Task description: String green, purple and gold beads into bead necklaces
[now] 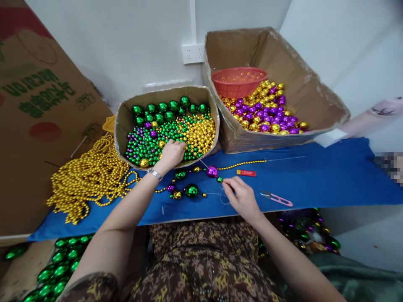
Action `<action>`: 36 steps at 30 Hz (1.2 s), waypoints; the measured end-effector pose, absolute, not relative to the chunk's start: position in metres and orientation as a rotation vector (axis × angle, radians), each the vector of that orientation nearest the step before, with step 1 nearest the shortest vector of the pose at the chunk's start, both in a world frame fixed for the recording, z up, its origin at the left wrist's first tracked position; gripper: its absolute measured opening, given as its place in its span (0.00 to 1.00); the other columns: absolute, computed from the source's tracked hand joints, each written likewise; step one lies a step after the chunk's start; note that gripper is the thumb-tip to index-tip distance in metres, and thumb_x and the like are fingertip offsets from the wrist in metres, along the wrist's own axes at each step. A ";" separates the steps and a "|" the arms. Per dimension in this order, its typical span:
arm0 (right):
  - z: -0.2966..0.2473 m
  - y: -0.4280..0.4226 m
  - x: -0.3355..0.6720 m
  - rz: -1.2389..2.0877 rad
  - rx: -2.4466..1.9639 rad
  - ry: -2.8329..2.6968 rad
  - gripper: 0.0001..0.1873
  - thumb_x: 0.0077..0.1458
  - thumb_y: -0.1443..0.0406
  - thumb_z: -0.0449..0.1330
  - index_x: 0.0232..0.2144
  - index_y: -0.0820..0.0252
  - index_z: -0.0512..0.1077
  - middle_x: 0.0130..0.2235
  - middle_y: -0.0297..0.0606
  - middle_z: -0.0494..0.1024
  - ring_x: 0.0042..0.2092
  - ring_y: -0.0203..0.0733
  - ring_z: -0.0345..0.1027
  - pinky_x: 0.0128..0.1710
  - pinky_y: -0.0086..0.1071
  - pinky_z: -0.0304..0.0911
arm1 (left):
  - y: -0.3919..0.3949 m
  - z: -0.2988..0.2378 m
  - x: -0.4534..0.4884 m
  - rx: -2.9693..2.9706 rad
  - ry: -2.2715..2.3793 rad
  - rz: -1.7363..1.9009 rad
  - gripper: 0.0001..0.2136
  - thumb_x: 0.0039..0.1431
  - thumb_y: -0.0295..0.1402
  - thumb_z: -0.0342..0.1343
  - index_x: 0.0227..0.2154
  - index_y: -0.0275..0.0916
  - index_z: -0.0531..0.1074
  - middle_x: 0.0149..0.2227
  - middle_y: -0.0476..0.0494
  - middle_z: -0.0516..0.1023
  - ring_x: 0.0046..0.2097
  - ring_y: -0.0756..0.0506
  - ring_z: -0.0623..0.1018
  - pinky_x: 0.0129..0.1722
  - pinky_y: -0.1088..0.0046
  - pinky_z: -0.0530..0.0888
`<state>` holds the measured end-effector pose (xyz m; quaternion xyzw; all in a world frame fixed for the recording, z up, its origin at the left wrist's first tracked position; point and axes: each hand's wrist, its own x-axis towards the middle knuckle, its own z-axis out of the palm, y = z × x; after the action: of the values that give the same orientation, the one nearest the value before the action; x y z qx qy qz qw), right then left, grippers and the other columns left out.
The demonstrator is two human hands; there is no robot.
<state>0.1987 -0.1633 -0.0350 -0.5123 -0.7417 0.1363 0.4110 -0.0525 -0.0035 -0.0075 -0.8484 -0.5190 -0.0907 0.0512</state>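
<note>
My left hand (172, 156) reaches into the smaller cardboard box (166, 92), its curled fingers over the small green beads (166, 132) and gold beads (198, 132). What they pinch, if anything, is hidden. Above the blue cloth, my right hand (242, 198) is closed, fingertips on a small green bead (219, 179). A larger purple bead (212, 171) touches that bead. From the purple bead, a thin pale line (202, 161) slants up toward the box. A strand with a big green bead (192, 190) and smaller gold and purple beads lies between my arms.
Gold bead strands (91, 176) are heaped at left. A larger box (233, 140) holds gold and purple beads and a red basket (239, 84). Pink-handled snips (278, 199) and a red-and-yellow packet (246, 173) lie on the blue cloth (330, 180). A tall carton (37, 126) stands left.
</note>
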 end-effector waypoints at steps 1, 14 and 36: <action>-0.035 -0.164 0.200 0.344 -1.294 -1.864 0.09 0.64 0.63 0.52 0.37 0.57 0.72 0.35 0.38 0.77 0.37 0.40 0.72 0.40 0.32 0.67 | -0.003 -0.010 -0.052 -2.580 -1.575 -0.258 0.12 0.61 0.29 0.47 0.40 0.36 0.75 0.37 0.35 0.78 0.41 0.38 0.74 0.47 0.60 0.66; -0.036 -0.163 0.203 0.347 -1.297 -1.849 0.09 0.64 0.64 0.52 0.38 0.57 0.72 0.35 0.39 0.76 0.37 0.40 0.72 0.41 0.32 0.67 | -0.002 -0.018 -0.054 -2.561 -1.682 -0.271 0.15 0.61 0.30 0.47 0.47 0.37 0.73 0.45 0.36 0.76 0.43 0.39 0.77 0.38 0.67 0.71; -0.021 -0.160 0.208 0.352 -1.338 -1.838 0.09 0.64 0.64 0.52 0.36 0.58 0.71 0.34 0.37 0.76 0.36 0.39 0.71 0.40 0.31 0.65 | -0.042 0.013 -0.036 -2.621 -1.625 -1.342 0.10 0.60 0.32 0.53 0.39 0.35 0.76 0.38 0.43 0.79 0.36 0.48 0.76 0.38 0.73 0.71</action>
<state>0.2078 -0.1596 -0.0211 -0.5310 -0.7292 0.1397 0.4084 -0.0359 -0.0422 0.0126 -0.7744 -0.4803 -0.3967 -0.1108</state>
